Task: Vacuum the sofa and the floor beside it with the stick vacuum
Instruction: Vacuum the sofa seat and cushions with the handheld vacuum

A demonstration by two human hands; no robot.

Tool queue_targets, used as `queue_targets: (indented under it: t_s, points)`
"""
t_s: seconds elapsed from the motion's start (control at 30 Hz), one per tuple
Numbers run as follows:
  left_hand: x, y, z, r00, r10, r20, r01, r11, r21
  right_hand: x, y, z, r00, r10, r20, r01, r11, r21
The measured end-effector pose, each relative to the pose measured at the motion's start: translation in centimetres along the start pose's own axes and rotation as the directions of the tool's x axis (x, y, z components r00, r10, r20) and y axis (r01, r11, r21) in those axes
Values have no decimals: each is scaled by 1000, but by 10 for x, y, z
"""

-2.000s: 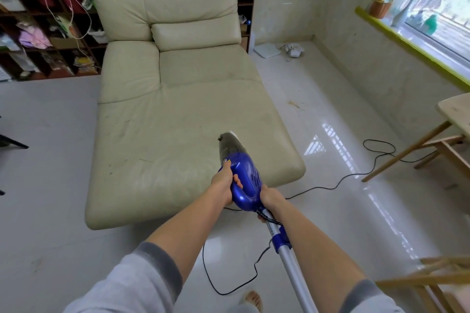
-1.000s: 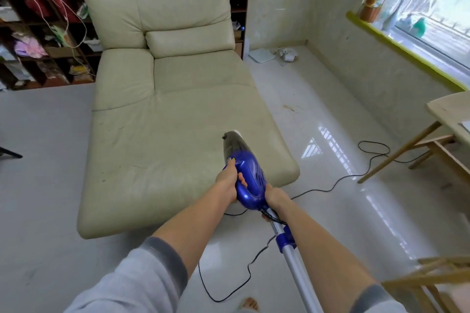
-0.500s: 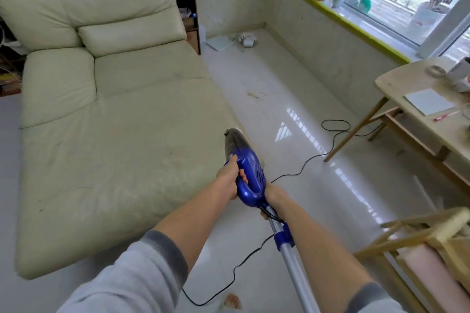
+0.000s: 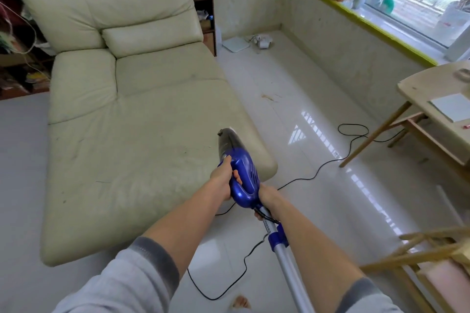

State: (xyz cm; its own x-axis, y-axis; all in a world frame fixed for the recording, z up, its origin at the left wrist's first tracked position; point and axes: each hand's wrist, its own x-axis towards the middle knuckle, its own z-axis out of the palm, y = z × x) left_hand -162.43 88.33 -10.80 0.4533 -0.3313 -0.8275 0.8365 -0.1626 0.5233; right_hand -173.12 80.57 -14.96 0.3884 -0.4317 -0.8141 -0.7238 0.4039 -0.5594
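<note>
A blue stick vacuum (image 4: 241, 165) is held over the near right corner of a cream leather sofa (image 4: 132, 140). My left hand (image 4: 223, 180) grips the loop handle of the blue body, fingers curled through it. My right hand (image 4: 265, 198) grips the vacuum just below the body, where the silver tube (image 4: 287, 264) begins. The tube runs down toward me and out of the frame. The dark front end of the vacuum points away over the sofa edge. Small crumbs (image 4: 268, 96) lie on the glossy white floor (image 4: 292, 99) to the right of the sofa.
The black power cord (image 4: 328, 162) snakes across the floor from under my arms toward a wooden table (image 4: 417, 91) at the right. A wooden chair frame (image 4: 419, 254) stands at the lower right. A dark shelf unit (image 4: 15, 53) stands behind the sofa. A white box (image 4: 235, 46) lies by the far wall.
My view swung right and then back left, so the sofa again fills the left of the frame. Both hands keep the same grip on the vacuum, which stays over the sofa's near right corner.
</note>
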Motion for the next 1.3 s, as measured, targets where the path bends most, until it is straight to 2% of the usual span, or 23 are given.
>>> queue_targets:
  t_s: [0.33,0.47,0.63,0.87,1.0,1.3]
  points:
    - [-19,7,-78,999,2,-49,-6,997,-83,-29,-2,68,1000,-13,10,14,995,-102]
    - [-29,9,-112,998,5,-65,-13,993,-121,-35,3,102,1000,-30,-2,29,981,-193]
    - [-35,12,-161,995,28,-97,-45,983,-177,-50,6,145,997,-27,76,45,968,-246]
    - [-51,13,-248,986,36,-166,-77,965,-252,-64,16,225,981,-86,172,148,909,-390]
    - [-62,13,-290,976,63,-211,-124,949,-289,-88,17,263,964,-157,213,234,885,-402]
    - [-82,11,-362,963,88,-254,-179,913,-365,-109,23,329,970,-69,235,172,872,-458]
